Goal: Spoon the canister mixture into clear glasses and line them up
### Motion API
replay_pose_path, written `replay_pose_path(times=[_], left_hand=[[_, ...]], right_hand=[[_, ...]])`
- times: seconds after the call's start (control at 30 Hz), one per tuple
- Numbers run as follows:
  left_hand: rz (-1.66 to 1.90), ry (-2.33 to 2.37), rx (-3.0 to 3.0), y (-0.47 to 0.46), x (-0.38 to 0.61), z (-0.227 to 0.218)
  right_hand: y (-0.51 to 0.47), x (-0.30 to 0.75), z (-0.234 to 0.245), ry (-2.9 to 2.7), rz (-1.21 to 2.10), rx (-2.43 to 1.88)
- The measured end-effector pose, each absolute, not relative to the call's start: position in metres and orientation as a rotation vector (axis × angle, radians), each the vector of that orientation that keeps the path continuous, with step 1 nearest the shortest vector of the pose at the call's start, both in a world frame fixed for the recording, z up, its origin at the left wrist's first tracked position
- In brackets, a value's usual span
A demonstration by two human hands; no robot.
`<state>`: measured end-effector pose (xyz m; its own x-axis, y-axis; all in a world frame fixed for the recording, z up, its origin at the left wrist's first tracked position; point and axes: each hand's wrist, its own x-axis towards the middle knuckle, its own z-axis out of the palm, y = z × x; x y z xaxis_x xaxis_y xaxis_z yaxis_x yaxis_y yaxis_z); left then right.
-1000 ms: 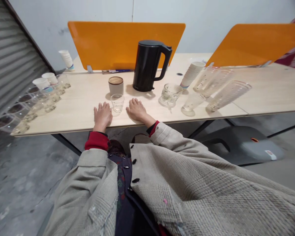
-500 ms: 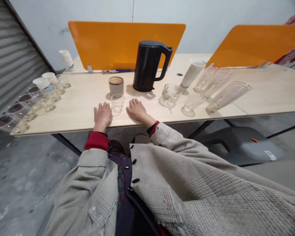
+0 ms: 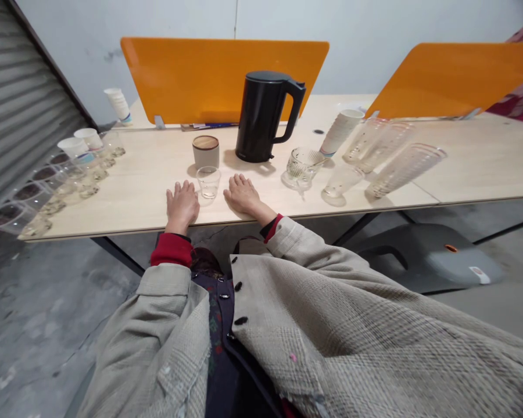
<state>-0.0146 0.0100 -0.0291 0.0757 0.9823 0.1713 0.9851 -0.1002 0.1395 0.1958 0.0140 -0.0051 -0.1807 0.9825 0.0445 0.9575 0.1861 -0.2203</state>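
Observation:
Palm down on the light wooden table (image 3: 152, 162), my left hand (image 3: 182, 206) lies flat near the front edge, holding nothing. My right hand (image 3: 243, 195) rests flat too, its fingers pointing away from me. Between the two stands a small clear plastic cup (image 3: 208, 183), which looks empty. Just behind it is a grey canister (image 3: 206, 155) with a wooden lid. A black electric kettle (image 3: 258, 122) stands farther back, its handle to the right. Right of my right hand sits a ribbed glass bowl (image 3: 303, 165) with something thin leaning in it.
Rows of clear cups (image 3: 39, 180) with dark contents and white paper cups (image 3: 74, 147) line the table's left end. On the right are stacked paper cups (image 3: 342, 132) and stacked clear cups (image 3: 405, 170). Orange dividers (image 3: 192, 81) stand behind. A grey chair (image 3: 431, 255) is at right.
Both hands stay in place, and the things on the table have not moved. At the far right edge, the pink patterned clothing of another person has shifted slightly.

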Motion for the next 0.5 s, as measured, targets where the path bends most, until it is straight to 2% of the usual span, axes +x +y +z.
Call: replay_pose_path(times=[0.5], left_hand=[[-0.342, -2.122, -2.301, 0.007, -0.012, -0.023]], right_hand=[[0.01, 0.197, -0.001, -2.417, 0.255, -1.731]])
